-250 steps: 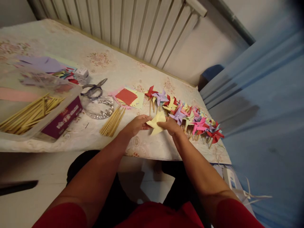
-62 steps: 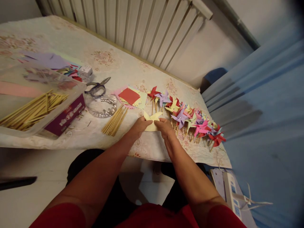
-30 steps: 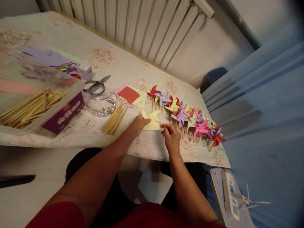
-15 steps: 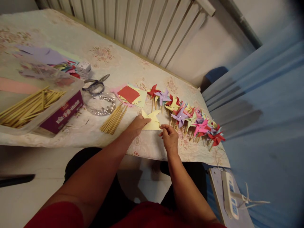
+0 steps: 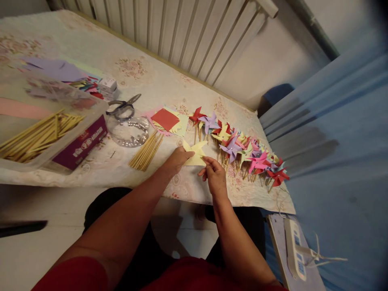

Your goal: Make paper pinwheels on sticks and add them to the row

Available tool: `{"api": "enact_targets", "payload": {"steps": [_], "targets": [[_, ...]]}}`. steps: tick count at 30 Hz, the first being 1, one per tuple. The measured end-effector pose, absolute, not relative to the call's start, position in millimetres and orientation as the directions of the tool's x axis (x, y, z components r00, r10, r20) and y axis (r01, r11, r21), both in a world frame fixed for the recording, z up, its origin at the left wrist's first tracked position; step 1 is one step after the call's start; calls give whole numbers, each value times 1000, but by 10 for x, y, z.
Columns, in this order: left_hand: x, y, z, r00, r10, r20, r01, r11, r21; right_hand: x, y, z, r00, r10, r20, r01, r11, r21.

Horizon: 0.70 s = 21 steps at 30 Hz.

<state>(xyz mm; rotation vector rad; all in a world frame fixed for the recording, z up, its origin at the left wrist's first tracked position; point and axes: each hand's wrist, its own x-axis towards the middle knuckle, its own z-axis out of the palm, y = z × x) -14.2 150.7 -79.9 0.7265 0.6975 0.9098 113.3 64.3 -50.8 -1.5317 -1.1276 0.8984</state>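
A pale yellow paper pinwheel (image 5: 198, 150), partly folded, is held low over the table near its front edge. My left hand (image 5: 178, 158) is closed on its left side, the thumb pressing near the middle. With thumb and forefinger, my right hand (image 5: 214, 174) pinches the lower right corner of the same paper; its other fingers curl below. Just right of my hands stand finished pinwheels (image 5: 232, 148) in several colours on thin sticks. Left of my hands lie a bundle of wooden sticks (image 5: 146, 151) and a stack of cut paper squares (image 5: 165, 120), red on top.
A clear round dish (image 5: 129, 142) holds shiny small pieces, with scissors (image 5: 125, 107) behind it. Farther left stands a plastic box (image 5: 100, 111) with more sticks. A radiator (image 5: 182, 36) borders the back; a power strip (image 5: 294, 248) sits at lower right.
My right hand has moved slightly inward and up, bringing the pinched corner closer to the pinwheel's middle. My left hand keeps its hold. The whole view has shifted a little.
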Motion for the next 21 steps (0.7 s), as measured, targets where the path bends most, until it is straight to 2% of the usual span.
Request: {"api": "enact_targets", "payload": {"steps": [4,10,21], "targets": [[-139,1511,-819,431,877,-214,-416,404,815,1135,641,-454,231,972,-39,208,-89,-974],[-120,1511,-833,430,883,-187,-414,377,828,1085,688,-441,278,957,-83,244,-154,-957],[-99,1511,-901,469,872,-142,-398,352,847,1036,795,-491,294,954,-51,246,-127,-961]]}}
